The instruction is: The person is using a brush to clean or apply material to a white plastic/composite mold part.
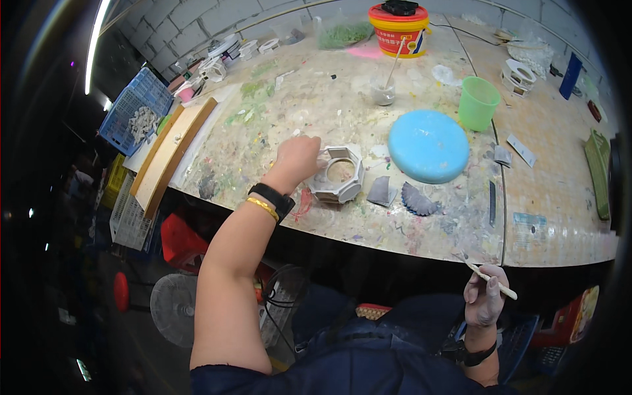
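My left hand (297, 158) is closed at the left side of a white octagonal frame (353, 189), its fingers curled against the rim. The frame has a round opening and small side panels, and lies near the table's front edge. Off the front edge at the right, my right hand (486, 296) grips a slim pale-handled tool (505, 290). Its thin greyish tip points up and left; whether it is a brush or a blade I cannot tell. Grey dust coats those fingers. Just right of the frame are a folded grey sandpaper piece (380, 191) and a fan-shaped grey piece (419, 200).
Beyond the grey pieces sits a round blue disc (428, 146), with a green cup (478, 104) to its right. A small jar (383, 97) holds a stick. Farther back stands a red-and-yellow bucket (399, 39). A wooden board (174, 155) and blue basket (125, 118) are at left.
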Available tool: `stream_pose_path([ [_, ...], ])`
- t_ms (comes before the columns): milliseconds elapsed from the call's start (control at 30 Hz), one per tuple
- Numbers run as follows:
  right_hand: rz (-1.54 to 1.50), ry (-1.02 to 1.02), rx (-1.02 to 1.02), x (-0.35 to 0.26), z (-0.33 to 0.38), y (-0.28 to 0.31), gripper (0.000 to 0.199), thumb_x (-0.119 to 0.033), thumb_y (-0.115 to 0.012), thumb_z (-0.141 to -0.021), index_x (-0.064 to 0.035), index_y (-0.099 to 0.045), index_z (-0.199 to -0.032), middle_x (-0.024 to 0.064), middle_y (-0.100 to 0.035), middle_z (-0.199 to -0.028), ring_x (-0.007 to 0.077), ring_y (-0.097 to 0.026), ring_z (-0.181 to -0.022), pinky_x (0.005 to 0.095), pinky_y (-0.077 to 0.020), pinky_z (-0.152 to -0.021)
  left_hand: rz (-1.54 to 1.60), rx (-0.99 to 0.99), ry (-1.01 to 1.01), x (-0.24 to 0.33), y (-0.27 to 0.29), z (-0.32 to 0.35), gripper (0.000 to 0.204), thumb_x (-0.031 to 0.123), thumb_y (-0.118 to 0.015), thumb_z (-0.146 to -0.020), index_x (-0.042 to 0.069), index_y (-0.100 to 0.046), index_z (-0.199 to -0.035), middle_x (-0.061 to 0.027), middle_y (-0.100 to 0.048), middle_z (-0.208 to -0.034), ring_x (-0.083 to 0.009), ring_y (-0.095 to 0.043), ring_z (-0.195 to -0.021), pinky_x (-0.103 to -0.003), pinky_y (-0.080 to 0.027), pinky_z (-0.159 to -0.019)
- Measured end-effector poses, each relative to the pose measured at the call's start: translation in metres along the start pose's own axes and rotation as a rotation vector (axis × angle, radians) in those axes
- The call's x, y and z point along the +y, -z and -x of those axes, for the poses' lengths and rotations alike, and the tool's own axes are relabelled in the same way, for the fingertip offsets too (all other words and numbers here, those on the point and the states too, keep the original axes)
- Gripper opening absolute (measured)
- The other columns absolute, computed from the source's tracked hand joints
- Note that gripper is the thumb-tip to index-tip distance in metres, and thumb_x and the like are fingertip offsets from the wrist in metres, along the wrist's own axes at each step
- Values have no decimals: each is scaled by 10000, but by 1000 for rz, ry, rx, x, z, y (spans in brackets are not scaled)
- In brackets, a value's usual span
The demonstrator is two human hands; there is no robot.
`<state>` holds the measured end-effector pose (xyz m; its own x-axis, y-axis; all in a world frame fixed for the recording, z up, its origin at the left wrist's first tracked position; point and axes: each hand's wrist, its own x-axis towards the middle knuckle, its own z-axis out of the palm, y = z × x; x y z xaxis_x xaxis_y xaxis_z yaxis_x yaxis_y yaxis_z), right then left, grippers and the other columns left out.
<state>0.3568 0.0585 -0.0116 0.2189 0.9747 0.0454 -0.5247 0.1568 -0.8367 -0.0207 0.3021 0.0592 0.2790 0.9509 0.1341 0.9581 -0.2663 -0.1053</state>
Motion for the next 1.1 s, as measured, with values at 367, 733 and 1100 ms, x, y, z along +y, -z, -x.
stream_pose_path([
  [367,23,2,7,2,-3,11,322,-286,-609,-902,8,-572,-1026,117,-566,-787,104,-457,-468,216,-375,-414,-131,-276,-15,-1,-2,-16,114,134,-606,-795,80,-690,-849,-150,-672,-826,-356,-642,-809,-454,-505,-701],
  [733,7,8,14,0,2,12,327,-282,-623,-889,18,-580,-1014,125,-560,-791,106,-472,-483,214,-392,-422,179,-37,13,-19,-4,-6,287,224,-663,-778,109,-669,-1041,-160,-654,-959,-333,-629,-914,-427,-507,-782],
  [1100,33,37,22,-7,6,16,330,-279,-620,-891,23,-582,-1022,135,-556,-808,106,-473,-487,216,-396,-420,191,-30,134,-37,-30,-19,166,198,-658,-734,65,-707,-821,-183,-659,-785,-356,-633,-773,-420,-495,-692],
])
